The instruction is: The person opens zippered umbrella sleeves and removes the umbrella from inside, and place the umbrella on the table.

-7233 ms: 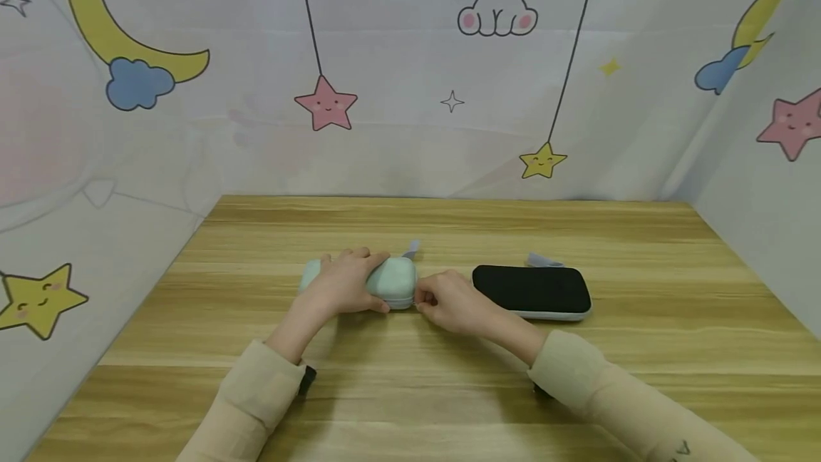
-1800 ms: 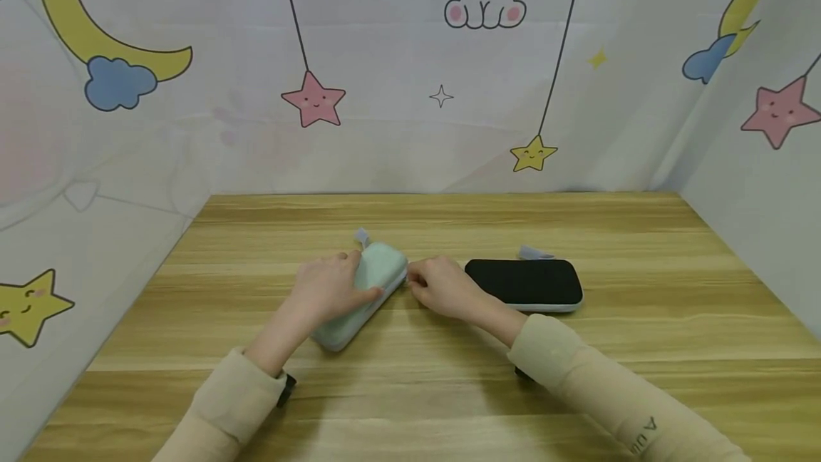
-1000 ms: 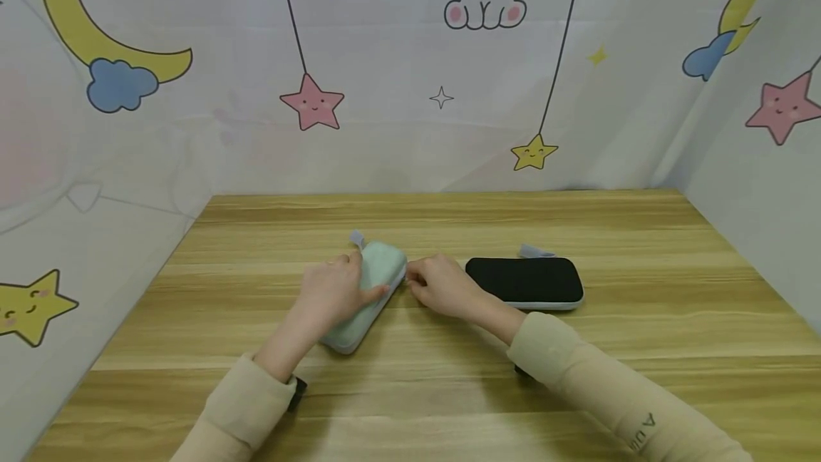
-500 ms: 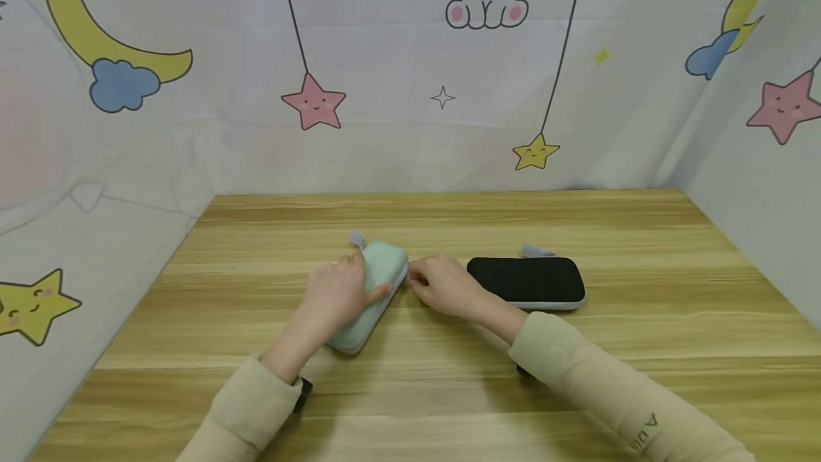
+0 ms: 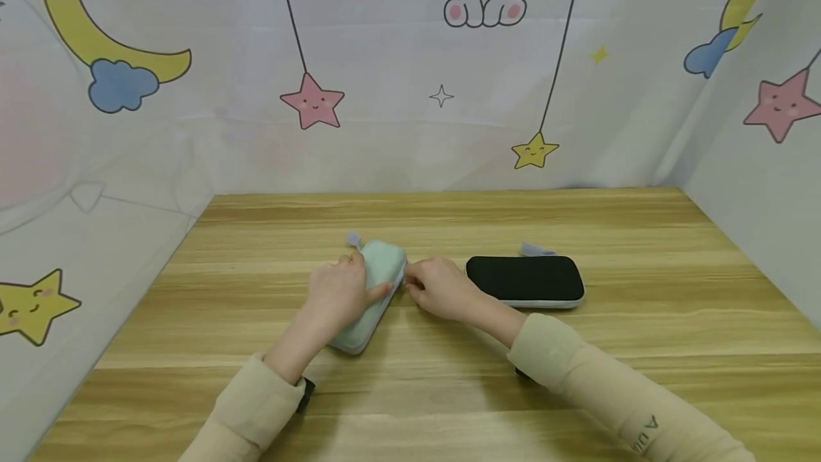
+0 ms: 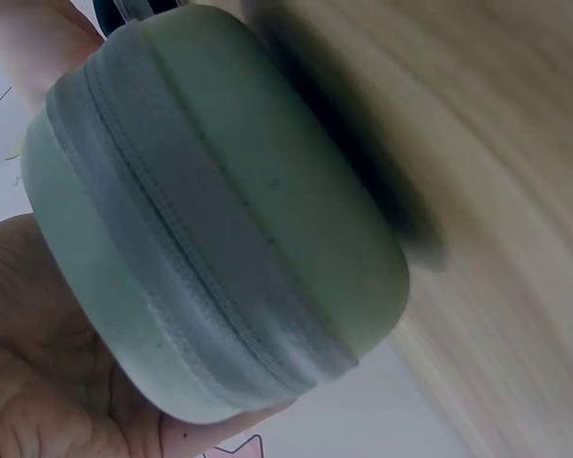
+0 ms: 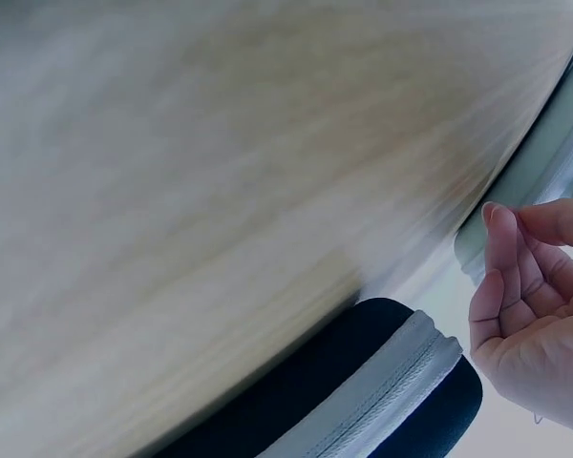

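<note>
Two zip cases on one wood-grain table [image 5: 449, 405]. First, the mint-green zip case [image 5: 386, 259]: left of the table's middle, slanted, far end toward the right. Second, the black zip case [image 5: 522, 278]: to the right, lying flat, pale zip band around its side. Two lavender-grey fabric tabs, one per case: green case's tab [image 5: 354, 239], black case's tab [image 5: 536, 250].

Two hands. Left hand [image 5: 336, 294] grips the green case from above, thumb along the near-right side; fingers on the far side mostly hidden. Right hand [image 5: 441, 288]: thumb and fingertips together, pinching at the green case's zipped right edge near its far end; the small piece between them too hard to make out.

Writing: right sleeve [image 5: 616, 383] bears dark letters, "A" and "U" readable, the next lost around the curve.

Two dark wrist pieces, both mostly covered by cuffs. Printed backdrop [image 5: 385, 27] behind: four smiling stars, two pink, two yellow; one white animal, head cut off by the top edge. Left wrist view: green case end-on, zip band blurred.
</note>
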Tool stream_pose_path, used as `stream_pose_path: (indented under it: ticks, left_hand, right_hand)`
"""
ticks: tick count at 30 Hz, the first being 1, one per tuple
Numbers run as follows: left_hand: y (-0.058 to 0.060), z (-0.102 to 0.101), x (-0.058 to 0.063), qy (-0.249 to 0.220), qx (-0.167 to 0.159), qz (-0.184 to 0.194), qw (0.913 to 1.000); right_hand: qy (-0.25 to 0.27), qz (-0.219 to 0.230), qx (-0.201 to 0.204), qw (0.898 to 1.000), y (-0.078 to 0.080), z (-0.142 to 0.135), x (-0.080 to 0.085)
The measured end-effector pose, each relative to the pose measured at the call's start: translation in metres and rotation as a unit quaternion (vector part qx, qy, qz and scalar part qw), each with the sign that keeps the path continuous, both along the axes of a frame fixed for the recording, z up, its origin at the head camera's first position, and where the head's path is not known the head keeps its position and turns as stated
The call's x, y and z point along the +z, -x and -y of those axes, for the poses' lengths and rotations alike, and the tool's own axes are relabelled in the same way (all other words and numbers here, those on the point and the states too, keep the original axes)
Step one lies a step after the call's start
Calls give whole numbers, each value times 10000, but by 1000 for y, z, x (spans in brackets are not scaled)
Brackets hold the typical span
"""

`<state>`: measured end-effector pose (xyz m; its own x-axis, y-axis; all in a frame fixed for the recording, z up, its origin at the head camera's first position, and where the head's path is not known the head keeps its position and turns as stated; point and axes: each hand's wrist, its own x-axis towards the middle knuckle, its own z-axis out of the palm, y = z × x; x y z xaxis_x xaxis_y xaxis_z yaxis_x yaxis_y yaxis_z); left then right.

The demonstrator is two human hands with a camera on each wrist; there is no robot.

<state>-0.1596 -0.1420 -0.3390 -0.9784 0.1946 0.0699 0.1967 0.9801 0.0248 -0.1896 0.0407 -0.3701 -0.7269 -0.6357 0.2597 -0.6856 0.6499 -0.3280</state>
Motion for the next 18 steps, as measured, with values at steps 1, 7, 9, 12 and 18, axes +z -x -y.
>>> stream_pose_path:
  ticks: [1,7,9,12,18]
  left_hand:
    - [0,0,0,14,-13,-30,10000]
    - [-1,-1,-1,26,-26,-74,10000]
    - [-1,-2,0,8,-12,-47,10000]
    - [-1,-3,0,14,-4,-85,10000]
    - [0,-5,0,71,76,-19,9999]
  right_hand:
    - [11,-10,6,10000,0,0,0]
    - [5,74,-33,10000,0,0,0]
    - [7,105,-49,9999,-1,0,0]
    - [-4,77,-33,10000,-1,-1,0]
    - [-36,7,40,10000,-2,-1,-2]
